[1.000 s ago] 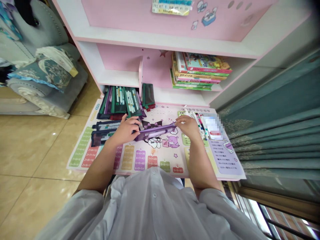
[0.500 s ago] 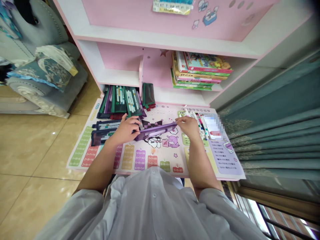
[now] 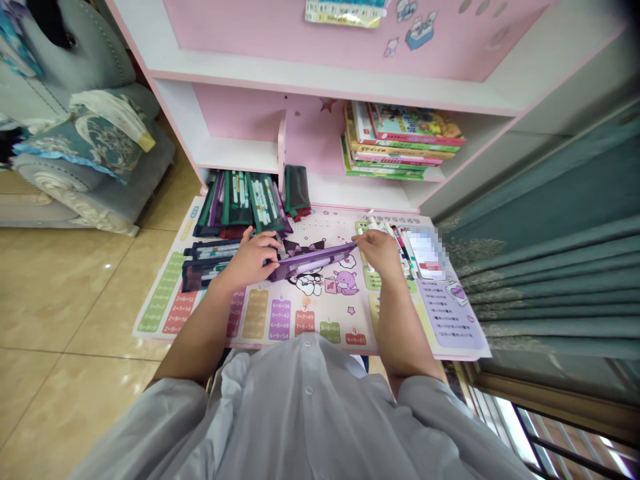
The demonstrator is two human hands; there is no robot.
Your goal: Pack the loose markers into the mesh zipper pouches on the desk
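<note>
Purple zip pencil case (image 3: pixel 313 261) lies across centre of multiplication-chart mat (image 3: pixel 320 317), slightly tilted. Left hand (image 3: pixel 253 261): grip closed over case's left end. Right hand (image 3: pixel 381 253): grip pinching case's right end. Stacked dark pencil cases (image 3: pixel 235 203) just upper left; loose markers (image 3: pixel 401 250) just right.

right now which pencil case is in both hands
The long purple pencil case, gripped by the left hand and right hand. It alone spans both hands; the mostly dark green and black pencil cases lie piled beyond it.
</note>
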